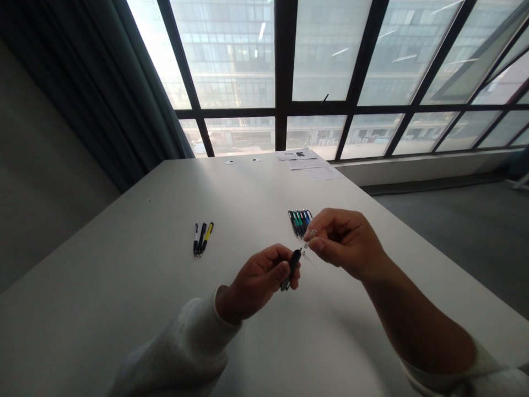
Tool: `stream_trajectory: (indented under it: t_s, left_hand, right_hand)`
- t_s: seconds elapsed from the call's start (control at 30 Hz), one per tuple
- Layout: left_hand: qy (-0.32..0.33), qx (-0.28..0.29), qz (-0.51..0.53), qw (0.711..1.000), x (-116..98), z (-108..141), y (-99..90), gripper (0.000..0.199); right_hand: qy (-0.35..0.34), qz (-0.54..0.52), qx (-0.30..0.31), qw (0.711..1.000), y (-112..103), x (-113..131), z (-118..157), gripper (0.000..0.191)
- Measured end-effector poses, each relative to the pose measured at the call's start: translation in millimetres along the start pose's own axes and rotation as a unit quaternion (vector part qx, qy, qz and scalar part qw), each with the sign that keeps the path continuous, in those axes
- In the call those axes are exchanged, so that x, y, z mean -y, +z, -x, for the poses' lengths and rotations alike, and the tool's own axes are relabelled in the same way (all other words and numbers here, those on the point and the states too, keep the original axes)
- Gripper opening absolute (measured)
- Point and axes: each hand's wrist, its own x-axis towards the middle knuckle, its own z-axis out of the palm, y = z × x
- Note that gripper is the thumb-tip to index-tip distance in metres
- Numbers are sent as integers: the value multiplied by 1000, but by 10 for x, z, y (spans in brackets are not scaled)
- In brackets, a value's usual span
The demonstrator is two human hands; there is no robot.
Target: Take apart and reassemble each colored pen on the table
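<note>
My left hand (260,278) is closed around a black pen barrel (295,259), which tilts up and to the right with a narrow tip at its upper end. My right hand (349,242) pinches a small shiny piece (313,234) between thumb and forefinger; it has a looped outline like a pen clip, but its exact kind is too small to tell. The piece is held just above and to the right of the barrel's tip. Another tiny pale bit (303,253) shows beside that tip; whether it touches the barrel I cannot tell.
On the white table (165,309), three pens (202,239), white-and-black, black and yellow, lie to the left. A row of several green, black and blue pens (297,222) sits behind my right hand, partly covered. Printed papers (306,163) lie at the far edge near the windows.
</note>
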Motion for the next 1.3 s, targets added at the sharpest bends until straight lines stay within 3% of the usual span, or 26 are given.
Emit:
stream_trajectory:
  t_s: [0.63, 0.8, 0.9, 0.97, 1.0, 1.1, 1.17, 1.23, 1.3]
  left_hand:
    - [2, 17, -5, 1000, 31, -7, -31, 23]
    - [-2, 7, 7, 1000, 30, -9, -19, 24]
    - [-2, 1, 16, 1000, 25, -10, -16, 24]
    - [-3, -4, 20, 1000, 23, -11, -22, 24]
    - [-6, -7, 22, 1000, 23, -12, -25, 24]
    - [-13, -12, 33, 999, 21, -14, -31, 25]
    - [-13, -10, 46, 999, 20, -14, -32, 24]
    - [-11, -10, 53, 998, 18, -14, -34, 22]
    - [-8, -12, 53, 998, 18, -15, -38, 21]
  right_hand:
    - [2, 34, 54, 998, -3, -46, 13, 8]
    - [46, 51, 104, 992, -107, 8, 0, 20]
    - [91, 125, 115, 981, -221, -51, -61, 28]
    - [138, 242, 121, 953, -291, -180, -107, 27]
    - [162, 320, 127, 925, -318, -268, -124, 25]
    - [249, 519, 178, 798, -369, -561, -140, 34]
    - [299, 567, 205, 740, -385, -732, -128, 47]
    - [315, 581, 209, 721, -402, -865, -112, 51]
    - [314, 583, 205, 721, -423, -967, -102, 48]
